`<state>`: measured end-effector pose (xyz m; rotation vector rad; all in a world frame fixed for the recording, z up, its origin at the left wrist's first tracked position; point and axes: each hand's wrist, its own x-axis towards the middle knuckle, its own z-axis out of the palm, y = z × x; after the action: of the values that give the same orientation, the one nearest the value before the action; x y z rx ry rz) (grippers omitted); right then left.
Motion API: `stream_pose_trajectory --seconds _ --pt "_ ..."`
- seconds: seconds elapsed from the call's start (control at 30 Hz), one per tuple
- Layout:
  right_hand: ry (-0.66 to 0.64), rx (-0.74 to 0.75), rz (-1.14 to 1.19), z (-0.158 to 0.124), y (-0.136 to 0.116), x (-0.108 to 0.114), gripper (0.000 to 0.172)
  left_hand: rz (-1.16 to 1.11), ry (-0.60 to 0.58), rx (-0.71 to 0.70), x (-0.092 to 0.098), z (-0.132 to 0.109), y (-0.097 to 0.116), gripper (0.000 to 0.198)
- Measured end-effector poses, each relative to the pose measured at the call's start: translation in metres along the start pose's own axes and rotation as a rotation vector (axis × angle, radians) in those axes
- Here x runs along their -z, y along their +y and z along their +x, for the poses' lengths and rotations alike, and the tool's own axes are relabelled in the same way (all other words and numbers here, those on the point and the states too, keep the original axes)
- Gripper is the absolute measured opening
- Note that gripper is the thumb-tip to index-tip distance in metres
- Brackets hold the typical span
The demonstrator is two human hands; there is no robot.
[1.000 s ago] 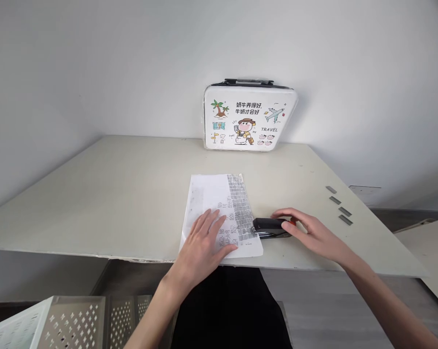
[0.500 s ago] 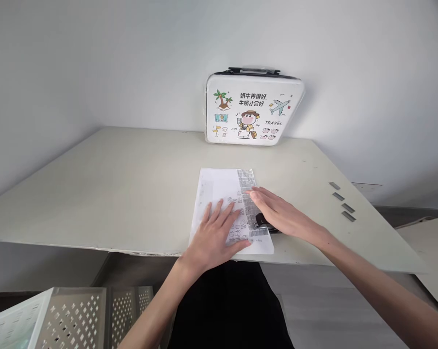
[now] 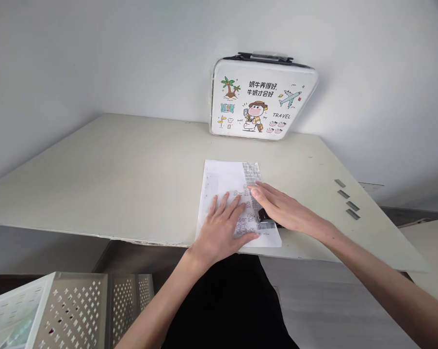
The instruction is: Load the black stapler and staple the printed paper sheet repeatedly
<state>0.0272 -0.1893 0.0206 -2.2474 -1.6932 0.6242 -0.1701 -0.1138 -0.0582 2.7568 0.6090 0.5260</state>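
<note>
My left hand [image 3: 222,230] lies flat with spread fingers on a printed white sheet of paper [image 3: 222,174], near the front edge of the table. A grey printed band runs down the sheet's right side. Over that side, my right hand [image 3: 282,206] rests with its fingers stretched out, its palm on top of a black stapler [image 3: 263,215]. The stapler's metal front end overlaps the right edge of the paper. Most of its body is hidden under my palm. Several grey strips of staples [image 3: 343,194] lie to the right on the table.
Against the wall at the back stands a white case [image 3: 260,99] with cartoon prints and a black handle. The pale table [image 3: 131,179] stretches far to the left. Below it at the lower left are perforated plastic baskets [image 3: 76,310].
The camera view has shifted slightly, so the table and case appear a little higher and further right. Both hands keep nearly the same place on the paper and the stapler.
</note>
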Motion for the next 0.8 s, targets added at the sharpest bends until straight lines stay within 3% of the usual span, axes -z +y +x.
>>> stream_pose_trajectory --seconds 0.8 --pt "-0.010 0.007 -0.084 0.0003 -0.0071 -0.0007 0.072 -0.008 -0.035 0.015 0.0007 0.0025 0.0033 0.080"
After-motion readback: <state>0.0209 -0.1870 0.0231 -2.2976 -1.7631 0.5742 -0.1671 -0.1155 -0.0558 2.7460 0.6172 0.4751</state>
